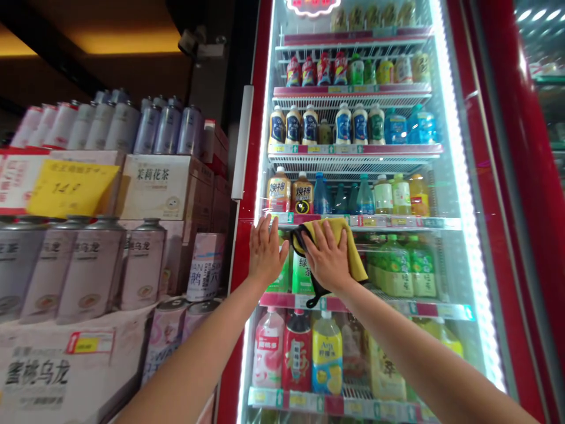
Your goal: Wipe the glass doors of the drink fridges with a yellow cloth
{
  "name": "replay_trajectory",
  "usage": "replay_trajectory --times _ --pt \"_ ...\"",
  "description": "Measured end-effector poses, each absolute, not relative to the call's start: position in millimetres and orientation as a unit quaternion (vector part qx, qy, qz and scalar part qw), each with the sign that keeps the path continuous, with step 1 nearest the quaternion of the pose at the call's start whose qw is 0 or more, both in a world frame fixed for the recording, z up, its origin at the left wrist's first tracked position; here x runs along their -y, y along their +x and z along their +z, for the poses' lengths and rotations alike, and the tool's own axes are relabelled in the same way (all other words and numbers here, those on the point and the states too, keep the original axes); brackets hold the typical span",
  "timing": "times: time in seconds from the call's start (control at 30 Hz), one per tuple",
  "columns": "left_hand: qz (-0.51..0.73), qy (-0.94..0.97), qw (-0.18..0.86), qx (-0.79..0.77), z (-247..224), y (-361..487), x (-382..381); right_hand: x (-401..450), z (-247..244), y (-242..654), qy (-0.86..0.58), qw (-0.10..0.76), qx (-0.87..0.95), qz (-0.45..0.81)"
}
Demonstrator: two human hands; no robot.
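Note:
My right hand (327,254) holds a yellow cleaning cloth (358,259) with a dark edging and a small black loop against the glass door (353,241) of an upright drinks cooler. Its fingers are spread over the cloth, pinning it to the glass. To the left, my left hand (266,247) rests open near the door's left edge, fingers upward and palm toward the glass. Behind the cloth, inside the cooler, a green tea bottle (302,277) is partly hidden.
A long white handle (242,142) runs up the red door frame (244,235). Bottles fill several lit shelves. At left, metal cans (143,265) stand on stacked cartons (154,187) with a yellow price sign (70,187). Another red-framed cooler (525,118) is at right.

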State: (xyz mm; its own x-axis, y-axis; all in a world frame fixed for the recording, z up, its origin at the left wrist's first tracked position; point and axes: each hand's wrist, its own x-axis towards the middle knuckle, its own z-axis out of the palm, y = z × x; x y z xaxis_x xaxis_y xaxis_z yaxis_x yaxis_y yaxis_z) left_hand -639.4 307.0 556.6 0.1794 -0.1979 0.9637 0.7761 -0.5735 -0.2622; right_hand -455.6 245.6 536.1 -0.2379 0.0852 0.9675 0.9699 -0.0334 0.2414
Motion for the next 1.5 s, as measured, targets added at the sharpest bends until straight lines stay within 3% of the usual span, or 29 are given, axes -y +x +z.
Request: replay_trajectory --times 0.2,0.33,0.43,0.53,0.67,0.77,0.9,1.03,1.13,1.23,1.37,1.5 --pt "-0.608 -0.662 0.392 0.197 555 -616 -307 -241 572 -437 -0.452 0.407 0.577 -0.545" --pt "-0.589 -0.683 0.396 0.171 549 -601 -306 -228 535 -403 -0.511 0.451 0.497 -0.537" --pt "-0.587 -0.693 0.388 0.156 552 -587 -302 -220 510 -393 -0.506 0.399 0.534 -0.546" --pt "-0.597 -0.694 0.38 0.136 560 -565 -297 -215 525 -382 -0.492 0.361 0.567 -0.553" --pt "-0.601 -0.698 0.375 0.105 567 -534 -292 -210 549 -357 -0.532 0.41 0.507 -0.541" --pt "-0.595 -0.711 0.364 0.092 565 -518 -291 -210 533 -344 -0.553 0.453 0.454 -0.532" --pt "-0.589 -0.715 0.367 0.085 561 -500 -288 -207 521 -338 -0.556 0.438 0.464 -0.533" --pt "-0.578 -0.717 0.381 0.08 562 -484 -284 -198 556 -317 -0.551 0.405 0.491 -0.54" --pt "-0.565 -0.726 0.382 0.086 563 -477 -283 -195 563 -295 -0.563 0.438 0.449 -0.539" --pt "-0.556 -0.732 0.381 0.093 562 -476 -281 -196 537 -286 -0.583 0.478 0.388 -0.53" --pt "-0.549 -0.737 0.384 0.09 561 -476 -280 -193 514 -289 -0.578 0.414 0.444 -0.545" --pt "-0.544 -0.743 0.382 0.08 560 -475 -280 -184 542 -272 -0.576 0.383 0.46 -0.557"
